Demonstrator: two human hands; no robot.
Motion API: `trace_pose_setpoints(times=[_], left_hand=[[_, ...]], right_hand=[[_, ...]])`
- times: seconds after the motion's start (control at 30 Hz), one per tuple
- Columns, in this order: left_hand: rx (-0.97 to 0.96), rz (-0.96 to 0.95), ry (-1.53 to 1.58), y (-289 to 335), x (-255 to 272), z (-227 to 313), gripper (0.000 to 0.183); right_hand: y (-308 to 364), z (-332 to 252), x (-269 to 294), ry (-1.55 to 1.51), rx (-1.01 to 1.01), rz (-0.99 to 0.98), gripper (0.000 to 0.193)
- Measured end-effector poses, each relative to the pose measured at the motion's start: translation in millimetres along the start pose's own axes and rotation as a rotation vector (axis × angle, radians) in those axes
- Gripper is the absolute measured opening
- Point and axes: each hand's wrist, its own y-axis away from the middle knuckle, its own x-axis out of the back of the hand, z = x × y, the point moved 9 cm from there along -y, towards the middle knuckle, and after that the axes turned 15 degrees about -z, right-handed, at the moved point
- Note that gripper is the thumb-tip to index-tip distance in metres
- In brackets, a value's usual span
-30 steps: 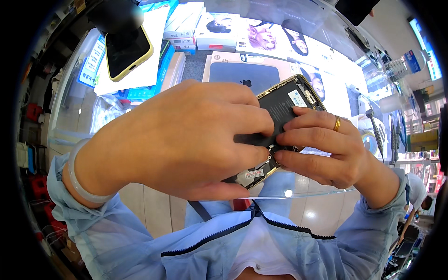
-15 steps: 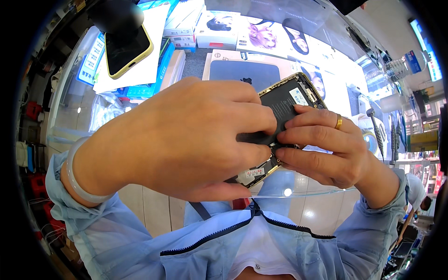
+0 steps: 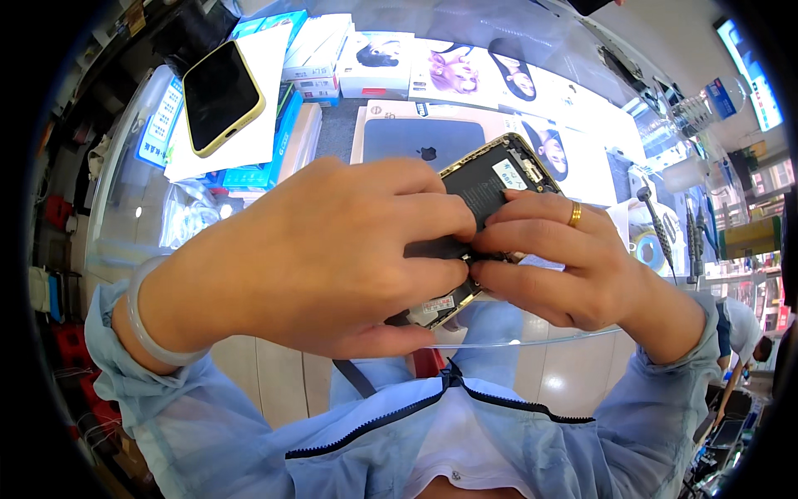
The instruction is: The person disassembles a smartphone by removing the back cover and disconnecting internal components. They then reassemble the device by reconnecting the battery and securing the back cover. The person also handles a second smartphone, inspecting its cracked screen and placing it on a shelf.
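Note:
An opened smartphone (image 3: 474,185) with a gold frame is held slantwise in the air over the glass counter, its black battery, white label and inner parts facing up. My left hand (image 3: 332,249), a pale bangle on its wrist, grips the phone's lower left side with curled fingers, thumb toward the near end. My right hand (image 3: 573,258), with a gold ring, is closed over the phone's right edge. Its fingertips press together on the inner parts, close to my left fingertips. Any small piece between these fingertips is hidden.
Another phone in a yellow case (image 3: 223,98) lies on white paper at the far left. Flat boxes (image 3: 378,62) and a tablet box (image 3: 424,137) cover the counter's back. Thin screwdrivers (image 3: 657,224) stand at the right, near a clear bottle (image 3: 711,104). A person (image 3: 740,333) bends over far right.
Both hands and the opened phone sit slightly further left in the picture, along with the background. A dark blurred shape over the yellow-cased phone has moved off. The grip looks the same.

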Motion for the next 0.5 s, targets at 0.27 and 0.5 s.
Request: trace_pose_setpoints(times=[0.27,0.5], left_hand=[[0.018,-0.025,-0.005,-0.7,-0.6,3.5,0.042],[0.014,-0.058,-0.016,-3.0,-0.2,3.2,0.043]], right_hand=[[78.8,176.9,132.1,-0.554,-0.410,0.645,0.043],[116.7,272.5,210.0,-0.388,-1.110,1.046,0.093]])
